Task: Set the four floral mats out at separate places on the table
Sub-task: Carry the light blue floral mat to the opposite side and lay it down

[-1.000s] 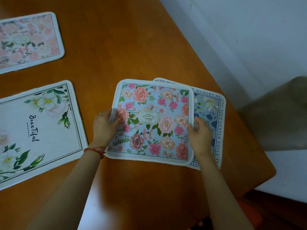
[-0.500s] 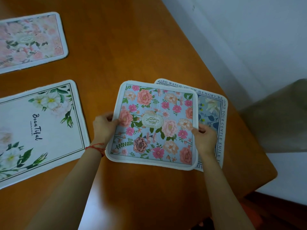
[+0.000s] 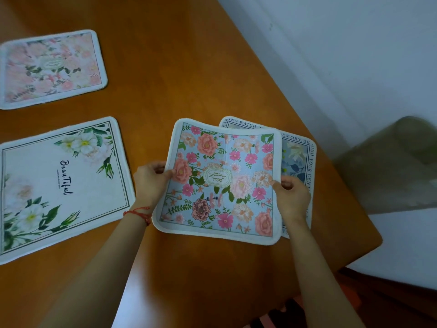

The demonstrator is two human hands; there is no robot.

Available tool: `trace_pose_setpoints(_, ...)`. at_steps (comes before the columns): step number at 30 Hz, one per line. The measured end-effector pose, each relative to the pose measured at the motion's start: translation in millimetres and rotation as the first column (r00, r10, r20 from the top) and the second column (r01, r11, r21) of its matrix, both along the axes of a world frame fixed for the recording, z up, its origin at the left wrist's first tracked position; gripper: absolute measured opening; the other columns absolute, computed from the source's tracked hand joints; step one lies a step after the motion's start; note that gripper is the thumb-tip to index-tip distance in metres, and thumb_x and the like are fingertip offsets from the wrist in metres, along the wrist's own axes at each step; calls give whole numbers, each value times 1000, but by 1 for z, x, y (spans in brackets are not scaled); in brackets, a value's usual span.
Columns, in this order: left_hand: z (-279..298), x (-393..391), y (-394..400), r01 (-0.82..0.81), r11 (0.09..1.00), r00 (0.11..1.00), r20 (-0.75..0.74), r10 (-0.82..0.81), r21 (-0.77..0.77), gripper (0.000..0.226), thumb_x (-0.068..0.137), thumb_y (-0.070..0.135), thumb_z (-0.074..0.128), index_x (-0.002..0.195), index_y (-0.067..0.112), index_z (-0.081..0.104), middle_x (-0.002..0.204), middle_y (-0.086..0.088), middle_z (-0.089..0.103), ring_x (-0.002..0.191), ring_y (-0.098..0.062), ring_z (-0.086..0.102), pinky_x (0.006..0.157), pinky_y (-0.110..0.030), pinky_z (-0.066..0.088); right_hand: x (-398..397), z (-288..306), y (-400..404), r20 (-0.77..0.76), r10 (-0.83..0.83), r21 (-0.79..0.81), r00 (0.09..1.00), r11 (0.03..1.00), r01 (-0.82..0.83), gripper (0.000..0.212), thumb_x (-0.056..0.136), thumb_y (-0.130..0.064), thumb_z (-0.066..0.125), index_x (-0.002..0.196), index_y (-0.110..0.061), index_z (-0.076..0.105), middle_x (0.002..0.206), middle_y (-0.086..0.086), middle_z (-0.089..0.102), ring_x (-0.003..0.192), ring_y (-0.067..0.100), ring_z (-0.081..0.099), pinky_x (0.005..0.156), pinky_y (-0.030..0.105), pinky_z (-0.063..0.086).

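A light-blue mat with pink flowers (image 3: 220, 181) is held slightly lifted and bowed over the table. My left hand (image 3: 151, 179) grips its left edge and my right hand (image 3: 292, 197) grips its right edge. Under it lies a blue-and-white mat with lettering around its border (image 3: 300, 157), mostly covered, only its top and right strip showing. A white mat with green leaves and the word "Beautiful" (image 3: 59, 185) lies flat at the left. A pale pink floral mat (image 3: 50, 67) lies at the far left.
The orange-brown wooden table (image 3: 179, 67) has its right edge running diagonally beside a white wall (image 3: 343, 43), with a rounded corner at the near right. A dull olive object (image 3: 392, 166) stands off the table to the right.
The blue mat with pink flowers has risen off the lettered mat and bowed between my hands, shifting slightly to the left and nearer. The other mats lie as before.
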State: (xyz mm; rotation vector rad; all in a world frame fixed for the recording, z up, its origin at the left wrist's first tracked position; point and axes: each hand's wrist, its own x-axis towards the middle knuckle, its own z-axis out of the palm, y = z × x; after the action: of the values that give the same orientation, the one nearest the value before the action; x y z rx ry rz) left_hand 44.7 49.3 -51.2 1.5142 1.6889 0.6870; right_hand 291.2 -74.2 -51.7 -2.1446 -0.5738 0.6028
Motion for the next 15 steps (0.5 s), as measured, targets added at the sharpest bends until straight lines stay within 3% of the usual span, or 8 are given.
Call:
trace_pose_setpoints(4, 14, -8, -13, -12, 1000, 1000, 10, 12, 15, 27, 81, 11, 67, 106, 0, 67, 102, -15, 68, 75, -17, 57, 63, -17, 42, -10, 19, -11, 14, 29, 45, 999, 999, -30, 14, 85, -12, 62, 96, -4, 62, 81, -1, 59, 62, -1, 52, 43, 0, 35)
trace_pose_setpoints(15, 49, -40, -64, -38, 996, 999, 15, 37, 83, 25, 80, 13, 69, 102, 2, 69, 90, -8, 67, 75, -18, 59, 72, -27, 48, -34, 56, -49, 47, 107, 117, 993, 987, -112, 10, 86, -12, 62, 94, -6, 62, 71, -11, 55, 60, -2, 52, 42, 1, 38)
